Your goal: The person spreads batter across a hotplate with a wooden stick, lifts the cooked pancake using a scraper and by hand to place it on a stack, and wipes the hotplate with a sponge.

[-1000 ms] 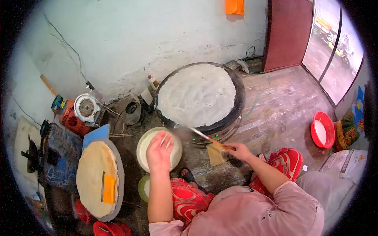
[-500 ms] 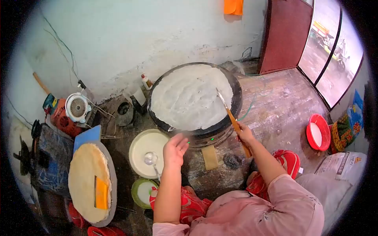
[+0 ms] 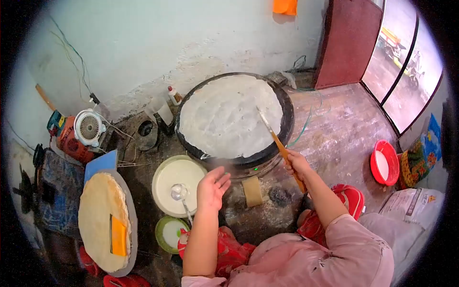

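Within easy reach of the left hand [image 3: 213,189], its fingers loosely parted and empty, a ladle [image 3: 178,192] rests in a bowl [image 3: 154,188] of pale liquid [image 3: 178,171]; the right hand [image 3: 298,165] wraps a long wooden-handled spatula [image 3: 277,139], its length seemingly keeping knuckles clear of the round griddle [image 3: 287,115] beyond, where a white sheet [image 3: 220,115] lies.

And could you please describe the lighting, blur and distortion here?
Head view: lines bow and the corners go black, fisheye-style; head view: the doorway looks washed out; head view: a hazy smudge blurs the front rim of the griddle near the left hand.
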{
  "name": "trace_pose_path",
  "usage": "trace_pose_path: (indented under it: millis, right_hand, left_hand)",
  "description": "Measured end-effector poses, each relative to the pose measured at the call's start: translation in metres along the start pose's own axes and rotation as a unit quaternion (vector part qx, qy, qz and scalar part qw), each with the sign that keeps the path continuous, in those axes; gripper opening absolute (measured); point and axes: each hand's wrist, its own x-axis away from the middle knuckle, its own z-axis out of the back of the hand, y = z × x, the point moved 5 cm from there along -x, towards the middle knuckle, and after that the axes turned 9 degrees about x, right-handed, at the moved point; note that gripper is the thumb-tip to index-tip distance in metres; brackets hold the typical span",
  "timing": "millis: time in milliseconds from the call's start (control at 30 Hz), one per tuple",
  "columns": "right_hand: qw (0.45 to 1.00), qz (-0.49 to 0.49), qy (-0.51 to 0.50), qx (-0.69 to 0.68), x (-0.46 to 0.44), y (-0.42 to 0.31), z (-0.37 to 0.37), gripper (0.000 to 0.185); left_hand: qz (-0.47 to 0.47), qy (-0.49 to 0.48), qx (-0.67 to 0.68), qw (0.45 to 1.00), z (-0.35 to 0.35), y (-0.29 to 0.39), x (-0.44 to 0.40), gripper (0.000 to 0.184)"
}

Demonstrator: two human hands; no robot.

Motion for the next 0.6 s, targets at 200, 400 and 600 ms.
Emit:
trace_pose_path:
  millis: [200, 400, 600]
  right_hand:
    - [0.981, 0.157, -0.025, -0.114, 0.058, -0.075, -0.046, 0.055]
    - [0.992, 0.102, 0.028, 0.069, -0.013, -0.036, -0.034, 0.046]
    - [0.996, 0.085, 0.029, 0.024, -0.068, -0.068, -0.037, 0.042]
  left_hand:
    - [0.005, -0.01, -0.005, 1.0, 0.002, -0.004, -0.001, 0.029]
    - [0.005, 0.005, -0.008, 1.0, 0.001, 0.001, -0.001, 0.031]
    - [0.017, -0.002, -0.012, 1.0, 0.005, -0.003, -0.005, 0.033]
